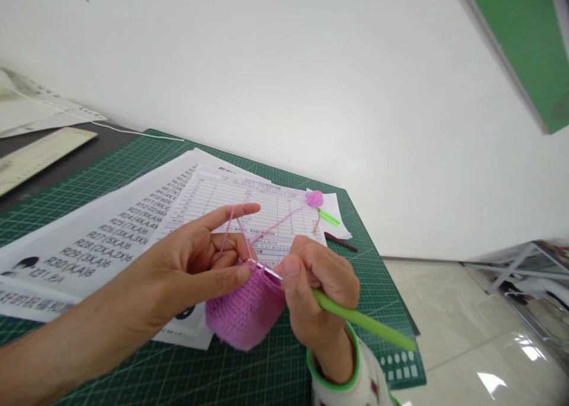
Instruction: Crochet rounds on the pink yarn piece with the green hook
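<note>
Right, the left hand [191,264] pinches the rim of a pink crocheted cup [244,314] between thumb and middle finger, index finger stretched out with pink yarn [280,222] looped over it. The right hand [320,293] is closed around a green-handled crochet hook [364,322], its metal tip poked into the cup's top edge, right where the hands meet. The cup sits low over a green cutting mat [267,370] on the desk [89,151]; touching it or not, I cannot tell. The yarn runs off across printed sheets [89,240] to a little pink ball [315,198] near the mat's far corner. Just beside that ball lie a small green needle [329,217] and a dark stick [340,242]. Far left, a pale ruler [40,151].
</note>
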Tool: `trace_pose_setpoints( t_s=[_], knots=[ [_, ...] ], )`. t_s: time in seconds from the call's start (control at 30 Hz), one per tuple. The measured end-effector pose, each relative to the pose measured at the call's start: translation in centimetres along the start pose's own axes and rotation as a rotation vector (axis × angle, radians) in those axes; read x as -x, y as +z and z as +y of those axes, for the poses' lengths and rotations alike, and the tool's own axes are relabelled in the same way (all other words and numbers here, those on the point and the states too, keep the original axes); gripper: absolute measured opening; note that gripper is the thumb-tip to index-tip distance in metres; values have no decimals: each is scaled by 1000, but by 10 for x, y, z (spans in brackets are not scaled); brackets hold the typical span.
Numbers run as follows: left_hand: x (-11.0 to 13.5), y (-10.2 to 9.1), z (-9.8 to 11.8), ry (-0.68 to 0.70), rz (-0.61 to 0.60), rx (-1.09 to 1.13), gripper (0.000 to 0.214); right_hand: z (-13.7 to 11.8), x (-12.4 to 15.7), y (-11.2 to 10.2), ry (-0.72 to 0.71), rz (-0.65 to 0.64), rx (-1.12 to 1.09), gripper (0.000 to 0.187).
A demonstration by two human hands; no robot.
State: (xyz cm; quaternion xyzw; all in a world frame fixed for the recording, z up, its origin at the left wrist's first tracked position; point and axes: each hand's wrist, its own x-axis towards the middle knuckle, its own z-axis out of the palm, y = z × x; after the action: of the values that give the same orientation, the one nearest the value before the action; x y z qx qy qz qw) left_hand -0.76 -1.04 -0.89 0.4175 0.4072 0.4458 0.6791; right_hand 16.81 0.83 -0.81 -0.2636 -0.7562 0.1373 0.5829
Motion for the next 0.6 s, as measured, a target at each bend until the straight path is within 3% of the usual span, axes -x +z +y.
trace_pose_setpoints(
  t_s=[0.13,0.27,0.4,0.6],
  knots=[
    [3,0,-2,-27,3,11,76,-1,-2,1,-58,14,100,37],
    [5,1,0,-41,7,13,82,-3,-2,2,25,-31,111,27],
    [5,3,1,-31,-5,22,80,-5,-4,4,101,-67,74,31],
    [2,16,4,21,78,16,86,-5,-2,9,44,8,162,39]
  ],
)
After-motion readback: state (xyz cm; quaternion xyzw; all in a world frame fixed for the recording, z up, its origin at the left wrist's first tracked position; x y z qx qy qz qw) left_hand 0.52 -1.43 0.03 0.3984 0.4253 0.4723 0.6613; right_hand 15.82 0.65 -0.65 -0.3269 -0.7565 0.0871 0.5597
